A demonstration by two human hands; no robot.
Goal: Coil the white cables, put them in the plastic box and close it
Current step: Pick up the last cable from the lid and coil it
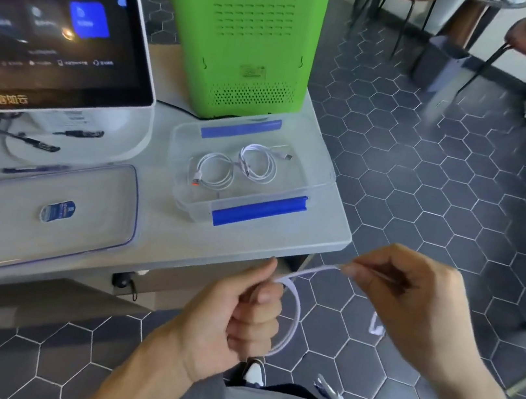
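Left hand [253, 303] clenched on a loop, right hand [412, 290] pinching the cable [297, 314], a person coils near the table [248, 241]; next, probably the open box [322, 182].

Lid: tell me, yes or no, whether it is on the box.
No, the lid lies flat on the table left of the open box.

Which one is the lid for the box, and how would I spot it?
Start at the big white-framed touchscreen on the grey table. In front of it, near the table's front edge, lies the flat clear plastic lid, left of the clear plastic box with blue clips. Unlike the box, it is flat, holds no cables, and has an oval blue sticker in its middle.
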